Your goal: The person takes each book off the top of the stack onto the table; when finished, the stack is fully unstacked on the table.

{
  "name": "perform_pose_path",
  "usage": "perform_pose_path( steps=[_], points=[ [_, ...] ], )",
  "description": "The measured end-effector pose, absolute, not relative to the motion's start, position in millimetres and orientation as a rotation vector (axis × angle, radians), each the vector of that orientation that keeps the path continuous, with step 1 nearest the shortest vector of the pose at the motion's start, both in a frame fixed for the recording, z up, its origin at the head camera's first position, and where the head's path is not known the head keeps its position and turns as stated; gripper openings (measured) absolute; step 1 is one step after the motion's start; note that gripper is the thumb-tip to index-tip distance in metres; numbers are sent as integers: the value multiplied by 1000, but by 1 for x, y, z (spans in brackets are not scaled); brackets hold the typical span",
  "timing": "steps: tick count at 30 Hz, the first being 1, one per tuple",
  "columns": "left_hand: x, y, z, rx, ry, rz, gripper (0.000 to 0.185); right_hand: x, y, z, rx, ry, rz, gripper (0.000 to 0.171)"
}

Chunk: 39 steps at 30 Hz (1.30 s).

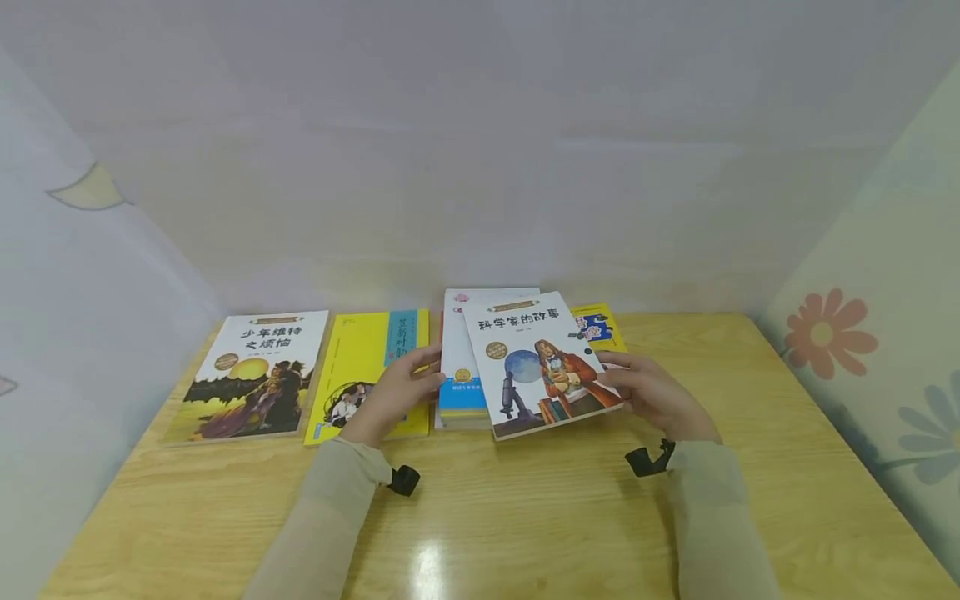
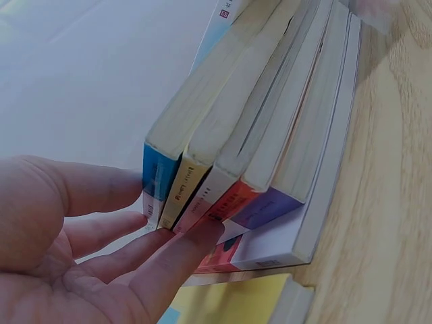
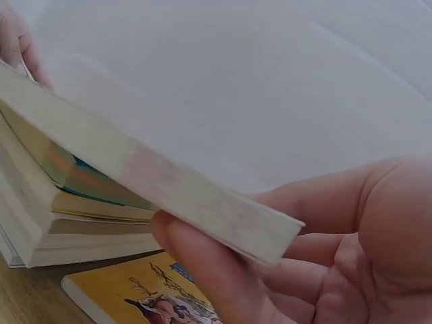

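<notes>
My right hand (image 1: 660,396) pinches the right edge of a white paperback (image 1: 536,333) with a long-haired figure and a telescope on its cover. In the right wrist view this book (image 3: 202,202) is tilted, its right edge raised above the stack, thumb on top and fingers beneath. The stack of books (image 1: 459,358) lies under and left of it, its top cover white and blue. My left hand (image 1: 401,392) lies along the stack's left side. Up close, the left fingers (image 2: 182,253) press fairly straight against several spines (image 2: 202,199), thumb at the blue top one.
Left of the stack lie a yellow book (image 1: 345,346) and, farther left, a white book (image 1: 258,375) with a dark landscape cover. Another yellow book (image 1: 611,333) lies at the right, partly covered. The wooden table (image 1: 525,517) meets a pale wall (image 1: 480,167) behind.
</notes>
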State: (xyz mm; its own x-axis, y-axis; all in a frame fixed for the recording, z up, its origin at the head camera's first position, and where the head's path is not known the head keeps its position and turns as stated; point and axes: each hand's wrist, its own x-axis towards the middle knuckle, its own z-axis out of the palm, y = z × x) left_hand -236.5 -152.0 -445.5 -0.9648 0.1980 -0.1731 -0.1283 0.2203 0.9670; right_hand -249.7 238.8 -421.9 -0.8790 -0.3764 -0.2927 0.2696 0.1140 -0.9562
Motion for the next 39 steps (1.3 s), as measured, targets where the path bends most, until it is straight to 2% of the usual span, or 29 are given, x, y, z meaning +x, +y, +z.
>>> perform_pose_path(
  steps=[15, 25, 33, 39],
  points=[
    [-235, -150, -447, 75, 2247, 1793, 58, -240, 289, -412, -185, 1914, -2055, 61],
    [-235, -149, -445, 69, 2234, 1816, 56, -224, 340, -407, -16, 2033, -2304, 65],
    [-235, -150, -446, 40, 2246, 1782, 58, -217, 359, -412, 392, 2203, -2323, 59],
    [-236, -150, -447, 51, 2238, 1800, 58, -217, 369, -416, 512, 2217, -2358, 54]
  ],
)
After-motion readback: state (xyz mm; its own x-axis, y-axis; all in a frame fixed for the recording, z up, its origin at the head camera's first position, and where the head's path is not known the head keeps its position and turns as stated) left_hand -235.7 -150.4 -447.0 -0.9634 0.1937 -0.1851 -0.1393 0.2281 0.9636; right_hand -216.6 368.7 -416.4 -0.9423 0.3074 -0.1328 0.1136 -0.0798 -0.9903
